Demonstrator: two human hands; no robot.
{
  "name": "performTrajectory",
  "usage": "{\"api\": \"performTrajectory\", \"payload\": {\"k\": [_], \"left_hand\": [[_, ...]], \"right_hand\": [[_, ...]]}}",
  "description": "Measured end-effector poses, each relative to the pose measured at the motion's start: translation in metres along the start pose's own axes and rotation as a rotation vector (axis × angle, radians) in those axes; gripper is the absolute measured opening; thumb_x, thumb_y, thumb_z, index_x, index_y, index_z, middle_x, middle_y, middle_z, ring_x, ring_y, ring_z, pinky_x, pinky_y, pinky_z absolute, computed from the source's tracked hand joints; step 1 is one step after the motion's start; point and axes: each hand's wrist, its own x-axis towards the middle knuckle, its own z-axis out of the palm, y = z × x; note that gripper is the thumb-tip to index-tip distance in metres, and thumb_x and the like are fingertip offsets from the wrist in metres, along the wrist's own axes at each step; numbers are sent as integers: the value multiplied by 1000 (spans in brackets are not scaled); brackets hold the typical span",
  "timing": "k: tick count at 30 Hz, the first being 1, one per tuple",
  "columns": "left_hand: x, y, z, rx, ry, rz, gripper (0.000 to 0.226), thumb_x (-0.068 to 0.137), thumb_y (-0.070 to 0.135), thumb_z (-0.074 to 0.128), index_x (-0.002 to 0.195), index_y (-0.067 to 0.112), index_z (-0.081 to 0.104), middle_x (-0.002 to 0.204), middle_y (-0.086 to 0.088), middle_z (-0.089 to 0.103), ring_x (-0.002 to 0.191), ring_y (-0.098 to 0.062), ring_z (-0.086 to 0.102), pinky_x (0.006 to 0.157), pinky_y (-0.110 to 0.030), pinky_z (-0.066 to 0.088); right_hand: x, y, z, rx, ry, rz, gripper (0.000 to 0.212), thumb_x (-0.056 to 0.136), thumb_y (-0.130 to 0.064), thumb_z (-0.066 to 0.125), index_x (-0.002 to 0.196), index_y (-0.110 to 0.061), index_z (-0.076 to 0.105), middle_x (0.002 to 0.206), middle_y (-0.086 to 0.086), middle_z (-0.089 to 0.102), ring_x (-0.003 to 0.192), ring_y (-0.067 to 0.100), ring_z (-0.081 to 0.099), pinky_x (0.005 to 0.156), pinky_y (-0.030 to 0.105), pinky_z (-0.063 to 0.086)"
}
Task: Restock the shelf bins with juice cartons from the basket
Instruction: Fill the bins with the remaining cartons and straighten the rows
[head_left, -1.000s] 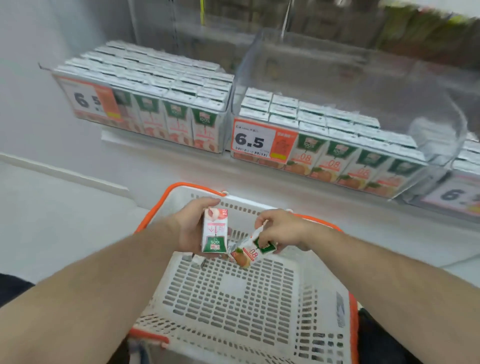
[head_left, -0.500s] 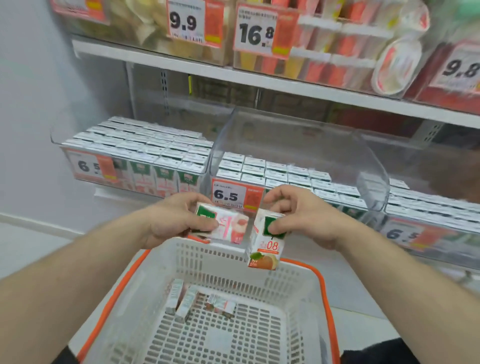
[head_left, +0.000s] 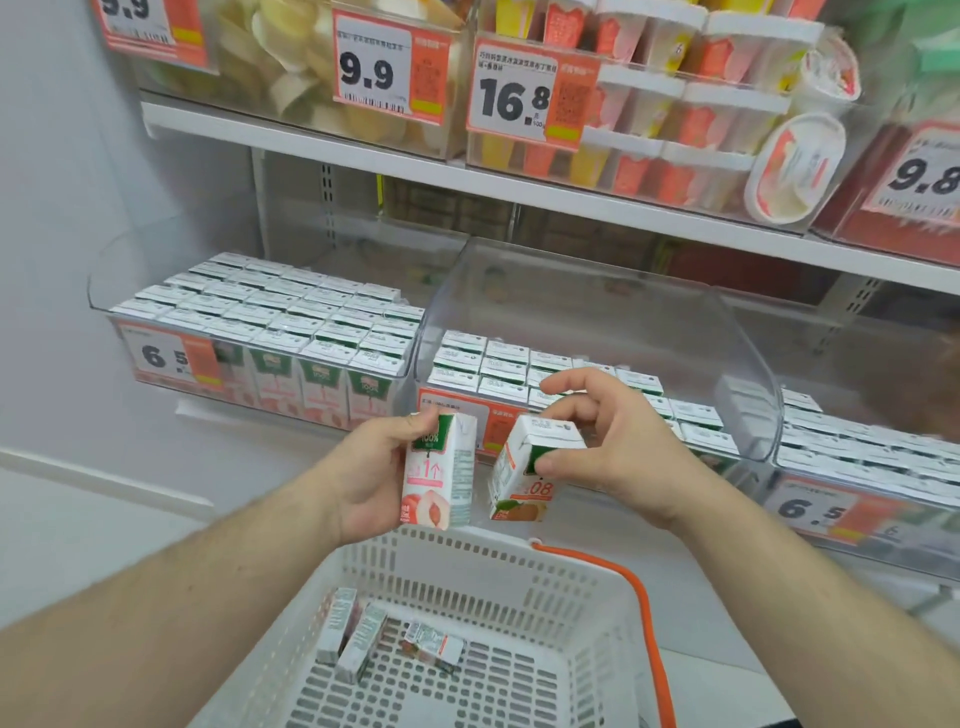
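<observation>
Juice cartons (head_left: 439, 475) | both hands' fingers (head_left: 558, 418) pinching one each | clear shelf bins (head_left: 597, 322) | white wall (head_left: 62, 218)

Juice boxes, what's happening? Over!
Left hand grips peach carton. Right hand pinches orange carton. Both above basket; nothing blocks bins.

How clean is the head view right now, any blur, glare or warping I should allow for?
Head view: both hands and the peach carton and orange carton are sharp; the shelf edge bows from wide-angle distortion; the clear middle bin shows soft reflections; the far right edge is blurred; lighting is even, shadows faint.
</observation>
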Motion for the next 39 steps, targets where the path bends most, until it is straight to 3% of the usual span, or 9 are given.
{"api": "performTrajectory", "payload": {"k": [3,5,11,16,20,27,32,35,39], "left_hand": [[5,-4,4,158,81,-9,18,72,23,56,77,15,72,70,-6,61,64,-24,55,71,-33,45],[10,-11,6,562,179,104,19,82,18,56,69,9,66,66,-6,56,60,-21,51,65,-30,39],[15,-21,12,1337,11,355,44,71,61,69,110,41,65,93,26,65,94,7,58,90,-24,48],[18,-24,25,1392,180,513,48,66,75,51,103,47,63,93,26,69,89,6,63,79,-32,55],[14,-18,35,1509,320,716,44,76,76,46,106,46,60,85,19,66,82,-4,61,69,-34,52],[5,-13,51,1409,271,813,56,77,63,48,131,49,50,82,17,63,81,-8,57,72,-31,49],[11,-12,48,1461,292,674,74,89,46,57,152,42,19,90,16,61,81,-6,56,80,-37,52],[13,-14,44,1480,296,593,74,90,45,55,152,43,15,93,17,61,76,-6,58,77,-38,52],[15,-14,40,1479,325,561,71,90,44,54,151,45,19,100,18,62,73,-6,55,79,-34,51]], "right_hand": [[-1,3,-1,-83,16,-4,62,56,-13,84,109,-28,56,86,-1,71,80,19,64,80,44,54],[-1,5,-3,-94,47,-5,61,54,-17,84,108,-29,56,86,-2,71,80,22,63,82,49,54],[2,6,-4,-127,94,-10,58,56,-20,82,106,-31,56,89,-9,72,83,20,64,80,55,57],[0,4,1,-100,186,-30,47,56,-27,82,99,-34,64,101,-5,71,95,22,68,84,54,56],[-9,-3,7,-242,310,-67,39,59,-60,71,94,-46,64,100,-18,68,97,10,66,83,40,57],[-5,-26,-17,-301,640,-111,10,74,-33,63,68,-35,71,77,-14,72,81,13,69,76,41,58],[5,-21,-63,-452,809,-84,18,86,-34,57,89,-28,73,91,-9,69,86,9,61,83,28,50],[11,-10,-76,-570,849,-22,43,96,-29,59,134,-11,59,129,0,58,116,10,51,94,13,31],[18,0,-83,-766,845,-59,48,97,-25,59,140,-5,52,140,5,50,127,17,47,95,9,21]]}}
